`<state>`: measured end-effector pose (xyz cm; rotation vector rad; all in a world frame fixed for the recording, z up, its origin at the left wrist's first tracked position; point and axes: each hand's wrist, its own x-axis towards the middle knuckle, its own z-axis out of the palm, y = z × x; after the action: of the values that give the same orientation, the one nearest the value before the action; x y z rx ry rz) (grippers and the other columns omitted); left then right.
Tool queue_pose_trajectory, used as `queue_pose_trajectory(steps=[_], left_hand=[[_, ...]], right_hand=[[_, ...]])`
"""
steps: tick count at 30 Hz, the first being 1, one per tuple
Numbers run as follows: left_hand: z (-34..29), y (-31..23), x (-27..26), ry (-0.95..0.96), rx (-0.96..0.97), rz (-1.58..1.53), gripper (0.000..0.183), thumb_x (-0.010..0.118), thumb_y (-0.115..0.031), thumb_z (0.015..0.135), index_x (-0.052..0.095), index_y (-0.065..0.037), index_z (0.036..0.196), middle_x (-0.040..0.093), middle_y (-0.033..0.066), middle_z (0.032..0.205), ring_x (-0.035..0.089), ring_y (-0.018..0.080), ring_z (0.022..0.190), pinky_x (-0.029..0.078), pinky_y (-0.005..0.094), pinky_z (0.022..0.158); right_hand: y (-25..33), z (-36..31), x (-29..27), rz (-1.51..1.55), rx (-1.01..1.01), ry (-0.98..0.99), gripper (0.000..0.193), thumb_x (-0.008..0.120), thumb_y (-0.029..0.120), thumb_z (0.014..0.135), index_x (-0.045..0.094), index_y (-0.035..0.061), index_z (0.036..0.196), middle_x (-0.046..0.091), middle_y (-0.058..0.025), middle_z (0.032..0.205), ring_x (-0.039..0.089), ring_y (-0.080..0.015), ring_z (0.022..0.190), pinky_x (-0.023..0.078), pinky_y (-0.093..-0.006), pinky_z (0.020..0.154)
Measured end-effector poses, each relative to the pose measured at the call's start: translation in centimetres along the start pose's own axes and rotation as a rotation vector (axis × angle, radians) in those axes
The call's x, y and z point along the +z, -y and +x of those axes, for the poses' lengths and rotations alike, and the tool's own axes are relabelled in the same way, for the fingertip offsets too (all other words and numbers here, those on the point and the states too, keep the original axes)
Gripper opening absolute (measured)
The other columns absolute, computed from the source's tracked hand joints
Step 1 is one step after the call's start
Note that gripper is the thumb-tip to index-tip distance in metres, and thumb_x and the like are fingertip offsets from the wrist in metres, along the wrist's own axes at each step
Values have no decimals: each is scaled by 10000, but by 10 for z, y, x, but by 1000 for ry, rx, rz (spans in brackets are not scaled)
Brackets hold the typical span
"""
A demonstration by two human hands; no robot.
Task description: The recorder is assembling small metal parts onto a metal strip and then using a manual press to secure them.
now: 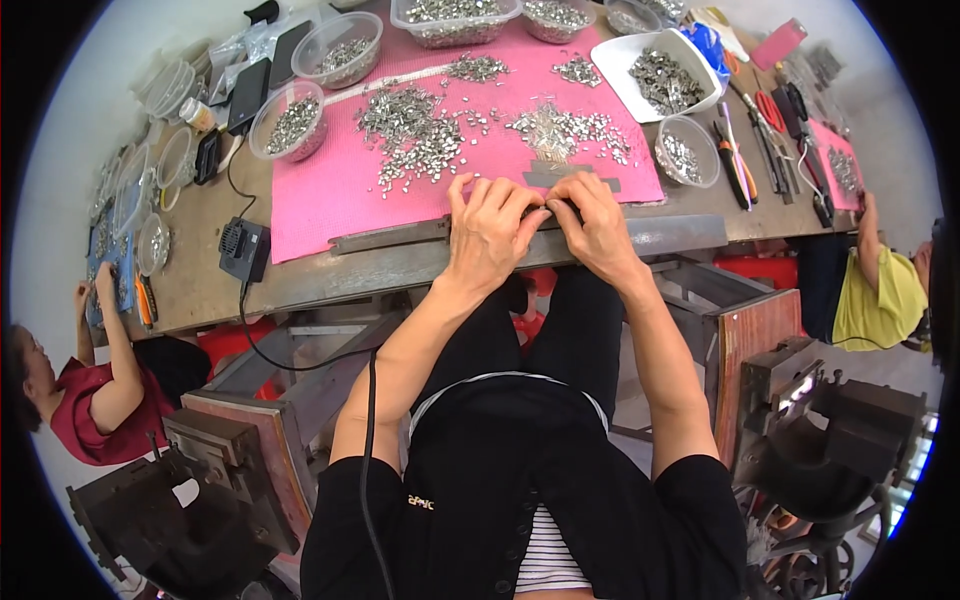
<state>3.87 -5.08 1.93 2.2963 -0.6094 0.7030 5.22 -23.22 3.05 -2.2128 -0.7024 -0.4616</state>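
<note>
Left hand (487,232) and right hand (598,228) meet fingertip to fingertip over a long grey metal bar (660,236) along the table's near edge, its long axis running 9 to 3 o'clock. Both hands' fingers are curled tight, pinching a small dark piece (556,207) between them, barely visible. Loose silvery metal clips (415,125) lie at 12 o'clock on the pink mat (320,195), nearer the left hand.

A single head-worn fisheye view looks steeply down, close over the workbench (200,290) edge and lap.
</note>
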Motion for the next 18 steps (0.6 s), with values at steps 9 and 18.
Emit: queue_pose_trajectory(steps=[9,18], left_hand=[[-2,-5,0,-23,-60,62,211,801,-246,830,721,-134,990,663,-10,925,620,207,920,317,492,1048],[-26,46,-112,-52,-244,152,231,799,-183,837,727,-99,1039,665,78,1018,601,276,985,419,407,923]], right_hand=[[-3,-7,5,190,176,-60,69,660,38,908,675,35,975,665,-83,934,623,-267,880,442,-364,836],[-7,-6,-10,92,160,-84,108,721,24,865,677,22,963,664,-76,928,630,-219,852,496,-321,773]])
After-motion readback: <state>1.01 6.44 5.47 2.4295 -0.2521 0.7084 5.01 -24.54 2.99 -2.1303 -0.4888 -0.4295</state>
